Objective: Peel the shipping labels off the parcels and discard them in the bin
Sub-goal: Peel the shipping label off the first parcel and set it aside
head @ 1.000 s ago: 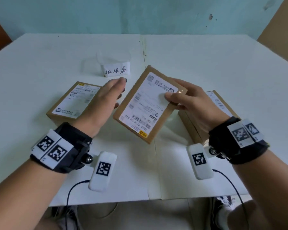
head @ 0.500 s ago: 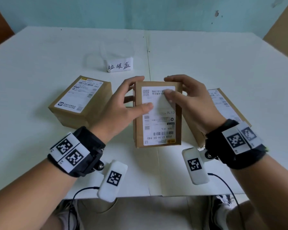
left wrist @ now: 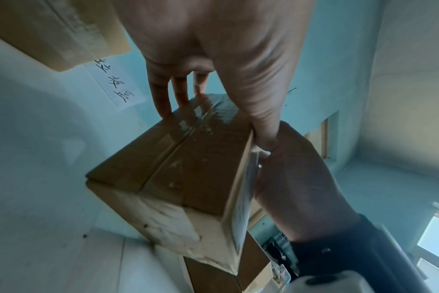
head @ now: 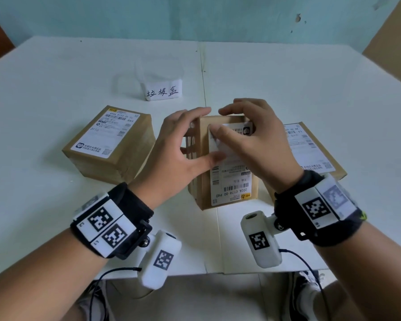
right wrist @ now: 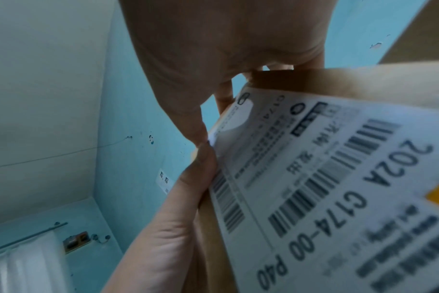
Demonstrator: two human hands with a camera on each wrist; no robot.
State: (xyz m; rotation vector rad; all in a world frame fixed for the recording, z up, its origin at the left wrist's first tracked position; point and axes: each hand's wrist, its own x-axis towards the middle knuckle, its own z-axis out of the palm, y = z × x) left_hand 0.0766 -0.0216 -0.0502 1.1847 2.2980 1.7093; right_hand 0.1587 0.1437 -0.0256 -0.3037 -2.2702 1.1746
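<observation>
I hold the middle parcel (head: 204,181), a brown box, tilted up over the table with its white shipping label (head: 234,181) facing me. My left hand (head: 183,144) grips its left side, thumb on the front, fingers behind it. My right hand (head: 225,117) hooks its fingers over the top edge, and its thumb presses the label's upper left corner. In the right wrist view the two thumbs meet at the edge of the label (right wrist: 313,178). The left wrist view shows the taped side of the parcel (left wrist: 178,168). The clear bin (head: 158,66) with a handwritten tag stands behind.
Two more labelled brown parcels lie on the white table (head: 56,89): a tall parcel (head: 111,140) at the left, a flatter parcel (head: 310,147) at the right, partly behind my right hand. A seam (head: 203,77) runs down the table's middle.
My left hand went from open beside the parcel to gripping its left side. The parcel turned square to me. My right thumb slid to the label's upper left corner.
</observation>
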